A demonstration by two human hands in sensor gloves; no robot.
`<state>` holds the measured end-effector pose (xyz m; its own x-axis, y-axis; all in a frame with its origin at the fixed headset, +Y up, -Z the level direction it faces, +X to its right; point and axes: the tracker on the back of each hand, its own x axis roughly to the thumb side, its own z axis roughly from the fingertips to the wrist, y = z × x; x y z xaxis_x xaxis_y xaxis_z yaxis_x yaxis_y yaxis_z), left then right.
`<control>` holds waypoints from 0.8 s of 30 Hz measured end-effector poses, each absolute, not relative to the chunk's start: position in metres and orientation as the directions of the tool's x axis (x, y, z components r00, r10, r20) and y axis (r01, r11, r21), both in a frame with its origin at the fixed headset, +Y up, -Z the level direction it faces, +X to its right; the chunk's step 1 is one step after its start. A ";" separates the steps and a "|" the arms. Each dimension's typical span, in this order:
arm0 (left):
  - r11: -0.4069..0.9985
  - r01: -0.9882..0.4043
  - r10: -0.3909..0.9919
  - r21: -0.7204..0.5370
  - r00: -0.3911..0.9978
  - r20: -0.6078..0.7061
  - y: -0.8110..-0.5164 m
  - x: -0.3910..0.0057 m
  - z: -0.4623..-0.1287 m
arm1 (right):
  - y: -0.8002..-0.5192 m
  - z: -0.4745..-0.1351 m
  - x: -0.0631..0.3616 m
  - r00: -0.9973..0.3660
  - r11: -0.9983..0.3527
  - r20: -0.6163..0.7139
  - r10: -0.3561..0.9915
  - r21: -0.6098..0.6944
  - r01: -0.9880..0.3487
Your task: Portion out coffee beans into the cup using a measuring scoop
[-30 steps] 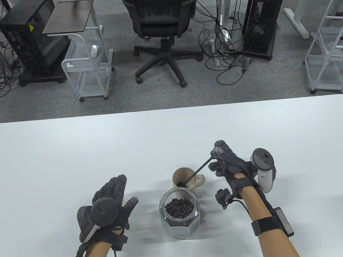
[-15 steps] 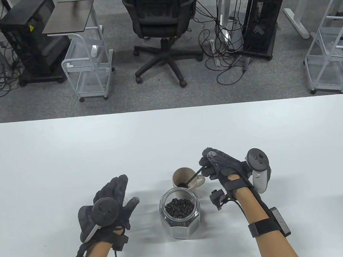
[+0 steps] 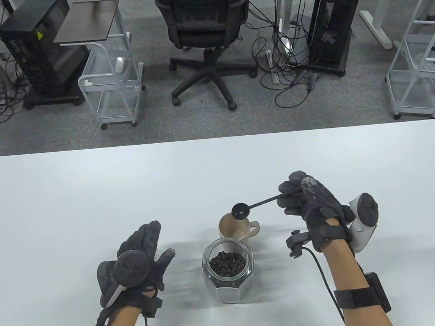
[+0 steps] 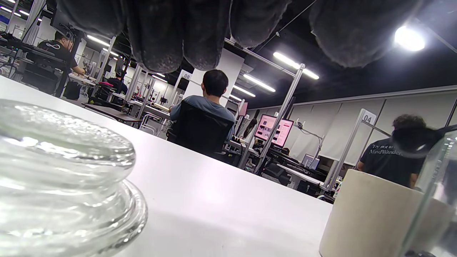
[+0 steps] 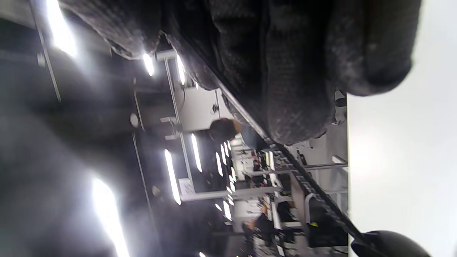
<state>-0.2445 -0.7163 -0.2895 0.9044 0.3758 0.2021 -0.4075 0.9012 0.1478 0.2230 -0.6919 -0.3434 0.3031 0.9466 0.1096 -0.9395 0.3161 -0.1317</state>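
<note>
Fingers (image 3: 291,198) of the right hand (image 3: 314,207) curl round the thin handle of one black measuring scoop (image 3: 240,210), its bowl hovering over the far rim of the single beige cup (image 3: 233,230) just below frame centre; whether the bowl holds beans cannot be made out. One open glass jar (image 3: 229,274) of coffee beans (image 3: 227,263) stands just below the cup, while the left hand (image 3: 142,259) rests lower left with fingers straight and together. A glass lid (image 4: 60,178) (seen only by the left wrist camera) lies cut off at that frame's left edge on the white table (image 3: 90,189).
</note>
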 end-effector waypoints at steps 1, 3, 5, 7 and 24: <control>0.900 -0.409 0.377 0.148 0.904 0.203 -0.716 -0.245 -0.289 | -0.695 -0.341 0.228 0.337 0.351 0.110 0.935 -0.156 -0.923; 0.896 -0.418 0.385 0.149 0.899 0.208 -0.716 -0.244 -0.289 | -0.713 -0.334 0.244 0.451 0.464 0.108 0.886 -0.235 -0.854; 0.896 -0.420 0.387 0.147 0.898 0.209 -0.716 -0.244 -0.289 | -0.731 -0.331 0.253 0.528 0.535 0.101 0.843 -0.256 -0.805; 0.899 -0.413 0.380 0.145 0.901 0.207 -0.718 -0.243 -0.289 | -0.748 -0.330 0.260 0.601 0.598 0.075 0.796 -0.257 -0.760; 0.833 -0.544 0.436 0.105 0.761 0.481 -0.702 -0.172 -0.254 | -0.761 -0.318 0.269 0.577 0.585 0.145 0.804 -0.375 -0.719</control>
<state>-0.1724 -0.7017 -0.2536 0.7607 0.4358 0.4811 -0.5437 0.8326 0.1054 0.2695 -0.7610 -0.3178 0.5772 0.8036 0.1452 -0.7193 0.5845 -0.3754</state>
